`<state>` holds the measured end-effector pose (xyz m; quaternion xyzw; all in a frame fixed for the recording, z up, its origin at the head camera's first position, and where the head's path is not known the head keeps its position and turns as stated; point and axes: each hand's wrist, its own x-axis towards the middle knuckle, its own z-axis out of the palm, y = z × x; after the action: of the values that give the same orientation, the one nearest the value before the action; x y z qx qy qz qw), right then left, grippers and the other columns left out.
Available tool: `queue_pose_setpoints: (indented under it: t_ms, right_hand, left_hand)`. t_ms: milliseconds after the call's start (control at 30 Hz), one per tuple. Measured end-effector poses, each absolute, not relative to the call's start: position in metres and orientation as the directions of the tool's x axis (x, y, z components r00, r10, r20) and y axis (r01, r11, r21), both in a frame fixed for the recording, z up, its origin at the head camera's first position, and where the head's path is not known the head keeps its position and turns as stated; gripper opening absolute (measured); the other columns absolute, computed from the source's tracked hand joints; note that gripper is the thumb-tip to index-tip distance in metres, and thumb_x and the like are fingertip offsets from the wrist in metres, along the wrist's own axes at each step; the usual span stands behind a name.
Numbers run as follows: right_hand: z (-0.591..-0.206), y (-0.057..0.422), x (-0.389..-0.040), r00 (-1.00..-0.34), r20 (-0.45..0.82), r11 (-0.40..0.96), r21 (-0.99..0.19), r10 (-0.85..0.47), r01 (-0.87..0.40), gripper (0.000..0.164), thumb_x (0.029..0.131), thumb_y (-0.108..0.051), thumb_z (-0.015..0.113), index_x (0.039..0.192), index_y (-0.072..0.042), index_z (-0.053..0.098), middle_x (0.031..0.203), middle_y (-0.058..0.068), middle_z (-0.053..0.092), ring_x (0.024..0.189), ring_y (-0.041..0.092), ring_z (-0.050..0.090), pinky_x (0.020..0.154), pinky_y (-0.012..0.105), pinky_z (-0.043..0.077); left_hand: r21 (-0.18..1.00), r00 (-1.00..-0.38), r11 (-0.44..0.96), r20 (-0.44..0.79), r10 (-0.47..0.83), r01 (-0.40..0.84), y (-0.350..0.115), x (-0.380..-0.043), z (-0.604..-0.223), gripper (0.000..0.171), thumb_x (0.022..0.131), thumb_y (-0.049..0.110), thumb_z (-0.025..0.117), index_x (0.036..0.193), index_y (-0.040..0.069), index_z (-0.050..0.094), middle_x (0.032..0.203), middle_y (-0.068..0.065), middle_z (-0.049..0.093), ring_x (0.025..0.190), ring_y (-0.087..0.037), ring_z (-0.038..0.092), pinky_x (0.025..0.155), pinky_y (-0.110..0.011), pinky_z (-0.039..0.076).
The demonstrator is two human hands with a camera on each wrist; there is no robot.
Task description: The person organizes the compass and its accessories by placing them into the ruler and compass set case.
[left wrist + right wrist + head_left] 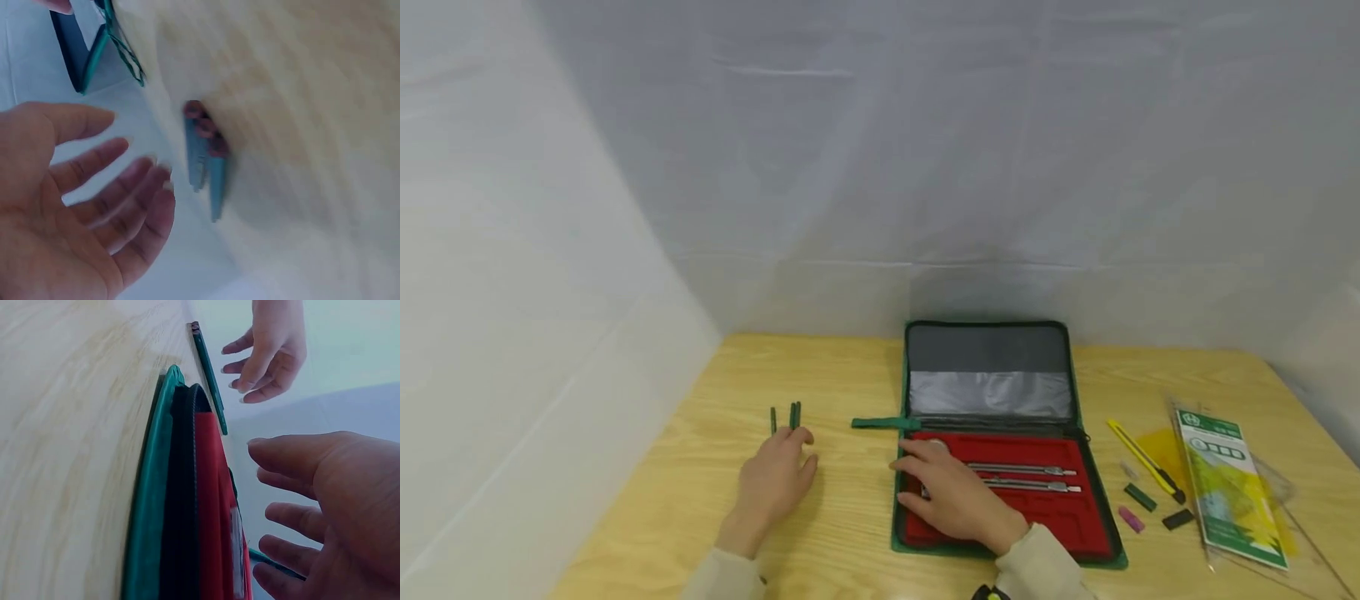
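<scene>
Several green pencils (795, 414) with dark reddish ends lie on the table at the left; the left wrist view shows the pencils (217, 184) side by side. Over them hovers my left hand (777, 477), its fingers loosely bent and apart from the pencils. A green zip case (898, 525) lies unfolded in the middle, with a red moulded tray (1030, 529). Two silver drawing instruments (1026, 484) sit in its slots. Above the tray's left part is my right hand (958, 496), fingers spread, holding nothing. It partly hides a round silver piece (937, 447).
Right of the case lie a yellow utility knife (1142, 458), a green block (1140, 497), a pink block (1131, 519) and a black block (1177, 519). Beyond them is a green-and-yellow packet (1228, 487) on clear set squares. A green strap (880, 423) sticks out leftward.
</scene>
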<state>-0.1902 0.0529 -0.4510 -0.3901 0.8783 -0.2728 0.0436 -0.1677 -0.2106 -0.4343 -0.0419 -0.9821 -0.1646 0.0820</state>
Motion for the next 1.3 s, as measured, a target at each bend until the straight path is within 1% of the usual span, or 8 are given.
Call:
queue_pose_setpoints:
  t_ms: [200,367,500,633,800,1000,1133,1300]
  right_hand:
    - [-0.452,0.046,-0.191,-0.665,0.123,0.538,-0.489,-0.737,-0.686,0.037,0.095,-0.024,0.061,0.129,-0.009,0.058,0.145,0.012,0.04,0.133,0.025,0.036,0.104,0.044,0.034]
    - [-0.453,0.041,-0.192,-0.655,0.112,0.529,-0.496,-0.747,-0.689,0.038,0.095,-0.024,0.061,0.13,-0.011,0.058,0.147,0.012,0.038,0.134,0.025,0.034,0.104,0.046,0.033]
    - [-0.453,0.04,-0.192,-0.646,0.112,0.521,-0.496,-0.755,-0.695,0.037,0.095,-0.025,0.061,0.13,-0.012,0.058,0.147,0.011,0.038,0.134,0.025,0.034,0.104,0.047,0.033]
    - [-0.455,0.04,-0.192,-0.643,0.116,0.514,-0.502,-0.757,-0.695,0.037,0.095,-0.025,0.06,0.13,-0.013,0.058,0.147,0.011,0.037,0.135,0.026,0.034,0.104,0.048,0.033]
    - [-0.457,0.041,-0.192,-0.64,0.128,0.5,-0.514,-0.758,-0.696,0.036,0.095,-0.025,0.06,0.129,-0.012,0.059,0.147,0.012,0.038,0.134,0.026,0.034,0.103,0.05,0.033]
    - [-0.46,0.044,-0.191,-0.638,0.136,0.493,-0.522,-0.758,-0.696,0.035,0.096,-0.026,0.06,0.129,-0.014,0.059,0.147,0.011,0.038,0.134,0.025,0.034,0.103,0.05,0.034]
    - [-0.462,0.046,-0.191,-0.643,0.136,0.495,-0.526,-0.754,-0.691,0.035,0.096,-0.027,0.06,0.129,-0.015,0.059,0.146,0.01,0.038,0.134,0.024,0.034,0.103,0.05,0.034]
    - [-0.464,0.048,-0.191,-0.65,0.126,0.504,-0.528,-0.75,-0.683,0.035,0.096,-0.027,0.06,0.128,-0.016,0.059,0.147,0.009,0.038,0.134,0.023,0.034,0.103,0.05,0.033]
  left_hand:
    - [0.362,-0.986,0.931,0.137,-0.097,-0.041,-0.226,-0.168,-0.437,0.034,0.09,0.021,0.062,0.113,-0.003,0.061,0.104,-0.019,0.056,0.085,-0.03,0.055,0.048,-0.031,0.044]
    - [0.364,-0.982,0.918,0.033,-0.185,-0.161,-0.235,-0.17,-0.437,0.045,0.09,0.03,0.063,0.107,-0.012,0.055,0.096,-0.022,0.054,0.075,-0.031,0.054,0.049,-0.038,0.046]
    - [0.361,-0.976,0.907,-0.069,-0.207,-0.218,-0.237,-0.173,-0.439,0.053,0.089,0.037,0.063,0.102,-0.013,0.053,0.092,-0.022,0.053,0.068,-0.029,0.054,0.051,-0.04,0.046]
    - [0.356,-0.969,0.901,-0.1,-0.226,-0.247,-0.237,-0.178,-0.44,0.055,0.087,0.04,0.066,0.1,-0.013,0.054,0.087,-0.021,0.054,0.064,-0.027,0.054,0.05,-0.038,0.046]
    - [0.36,-0.966,0.896,-0.103,-0.238,-0.259,-0.235,-0.185,-0.44,0.045,0.085,0.036,0.07,0.089,-0.007,0.057,0.072,-0.012,0.055,0.056,-0.023,0.053,0.045,-0.033,0.043]
    - [0.397,-0.965,0.88,-0.085,-0.248,-0.261,-0.234,-0.19,-0.44,0.028,0.086,0.022,0.067,0.07,0.004,0.052,0.058,-0.005,0.048,0.046,-0.015,0.043,0.039,-0.025,0.034]
    - [0.396,-0.966,0.882,-0.073,-0.248,-0.257,-0.235,-0.194,-0.44,0.023,0.083,0.018,0.065,0.071,0.004,0.05,0.061,-0.006,0.05,0.049,-0.018,0.047,0.041,-0.028,0.038]
    - [0.385,-0.966,0.886,-0.08,-0.248,-0.259,-0.236,-0.197,-0.442,0.025,0.082,0.018,0.065,0.069,0.006,0.048,0.06,-0.006,0.05,0.049,-0.017,0.048,0.042,-0.027,0.038]
